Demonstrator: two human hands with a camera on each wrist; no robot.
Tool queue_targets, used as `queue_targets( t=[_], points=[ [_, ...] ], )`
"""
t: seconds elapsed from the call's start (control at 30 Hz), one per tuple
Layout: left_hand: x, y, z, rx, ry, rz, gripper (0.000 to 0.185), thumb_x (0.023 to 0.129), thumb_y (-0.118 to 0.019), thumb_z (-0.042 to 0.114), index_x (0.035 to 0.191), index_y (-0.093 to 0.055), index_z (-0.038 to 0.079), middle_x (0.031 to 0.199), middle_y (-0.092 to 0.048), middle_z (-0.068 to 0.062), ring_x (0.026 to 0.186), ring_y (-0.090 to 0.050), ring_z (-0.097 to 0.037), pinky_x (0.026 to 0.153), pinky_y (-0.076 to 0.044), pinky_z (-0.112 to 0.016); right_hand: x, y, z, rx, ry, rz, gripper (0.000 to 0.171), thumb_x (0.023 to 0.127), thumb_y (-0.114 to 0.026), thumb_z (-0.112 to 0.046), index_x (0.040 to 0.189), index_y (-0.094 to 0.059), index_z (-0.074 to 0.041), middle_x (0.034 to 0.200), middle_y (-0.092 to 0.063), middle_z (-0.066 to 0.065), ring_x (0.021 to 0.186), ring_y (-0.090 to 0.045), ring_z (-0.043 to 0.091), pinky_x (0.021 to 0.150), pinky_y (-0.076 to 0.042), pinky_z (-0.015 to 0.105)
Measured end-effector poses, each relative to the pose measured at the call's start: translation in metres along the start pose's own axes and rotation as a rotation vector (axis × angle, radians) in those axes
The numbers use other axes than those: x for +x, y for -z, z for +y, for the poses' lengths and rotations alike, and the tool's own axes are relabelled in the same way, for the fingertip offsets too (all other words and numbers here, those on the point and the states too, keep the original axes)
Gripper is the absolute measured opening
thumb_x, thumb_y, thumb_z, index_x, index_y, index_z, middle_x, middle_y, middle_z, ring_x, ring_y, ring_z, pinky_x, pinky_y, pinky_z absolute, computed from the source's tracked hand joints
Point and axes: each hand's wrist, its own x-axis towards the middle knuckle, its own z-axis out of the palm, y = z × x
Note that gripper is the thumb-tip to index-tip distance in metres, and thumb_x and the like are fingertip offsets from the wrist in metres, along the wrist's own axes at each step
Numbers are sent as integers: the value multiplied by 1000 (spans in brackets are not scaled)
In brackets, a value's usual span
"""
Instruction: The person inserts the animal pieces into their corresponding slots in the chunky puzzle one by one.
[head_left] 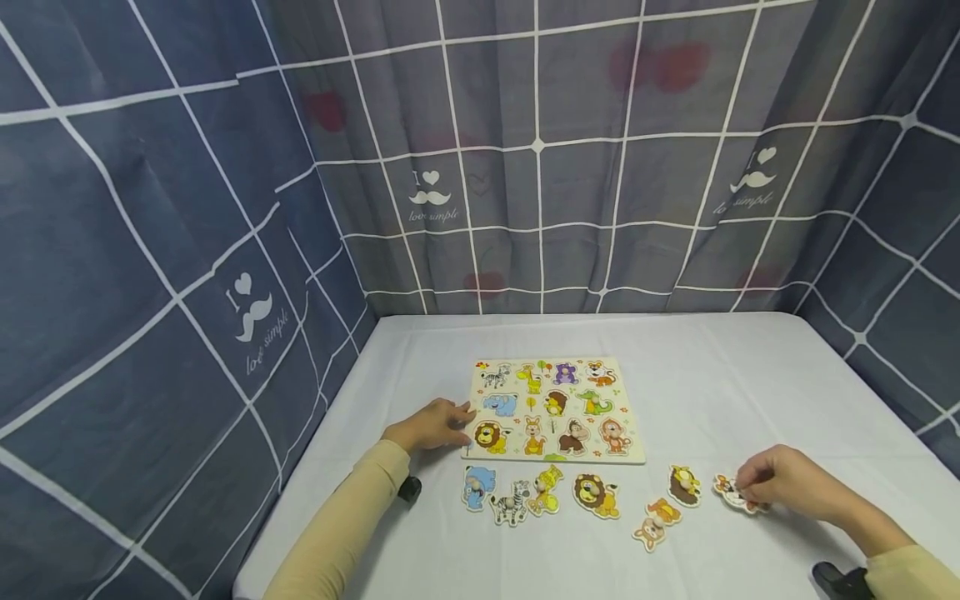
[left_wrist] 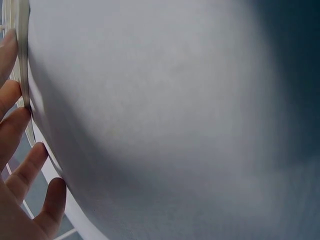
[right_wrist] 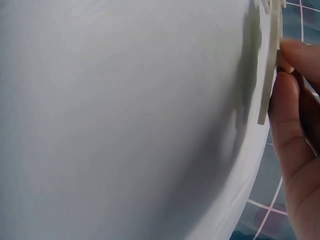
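A wooden animal puzzle board (head_left: 553, 458) lies on the table, its slots printed with animals. At its left edge rests my left hand (head_left: 433, 425), fingers fairly straight and spread; the left wrist view shows the fingertips (left_wrist: 20, 115) against the board's side. Far to the right, my right hand (head_left: 791, 487) pinches a tiger puzzle piece (head_left: 724, 490) between thumb and finger. In the right wrist view the fingers hold a small knob on the piece (right_wrist: 267, 95), which is seen edge-on with its shadow on the cloth beside it. A hedgehog piece (head_left: 683, 486) lies just left of that hand.
In front of the board lie an elephant piece (head_left: 478, 487), a zebra piece (head_left: 511, 504), a giraffe piece (head_left: 545, 490), a lion piece (head_left: 597, 497) and an orange-brown kangaroo-like piece (head_left: 656, 523). White cloth (head_left: 705, 383) covers the table. Checked curtains (head_left: 495, 100) hang behind and at the sides.
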Motion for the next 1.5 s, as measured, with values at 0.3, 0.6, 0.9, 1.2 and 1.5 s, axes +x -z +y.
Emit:
queue_targets(
  t=[0.3,0.6,0.9,1.2,1.5],
  points=[
    [-3,1,4,-4,21,2,60,86,-78,33,139,-58,13,155,-43,-5,144,-41,-35,123,-30,-47,4,-5,-1,28,29,18,11,81,-67,3,90,-73,5,75,-73,2,63,-61,2,54,-53,23],
    [-3,2,5,15,-7,2,61,85,-79,31,138,-58,10,154,-44,-8,141,-44,-34,121,-32,-47,5,-6,-4,16,14,39,11,80,-67,3,89,-74,4,74,-73,3,62,-61,2,53,-53,23],
    [-3,0,5,8,-4,2,61,85,-79,31,137,-58,9,154,-44,-9,143,-42,-34,122,-31,-46,9,-7,-6,15,34,55,10,82,-67,5,90,-74,6,75,-74,4,62,-61,1,53,-53,23],
    [-3,1,5,-7,2,6,60,84,-79,31,137,-59,9,153,-45,-7,143,-42,-33,122,-31,-47,14,-11,-10,9,45,83,11,81,-68,2,90,-74,4,74,-73,2,63,-62,1,53,-52,23],
    [-2,0,5,10,28,3,61,84,-79,32,138,-58,11,154,-45,-4,143,-43,-32,122,-32,-46,23,-15,-16,-18,2,112,9,82,-70,0,89,-75,1,75,-73,4,62,-60,3,53,-50,22]
  ],
)
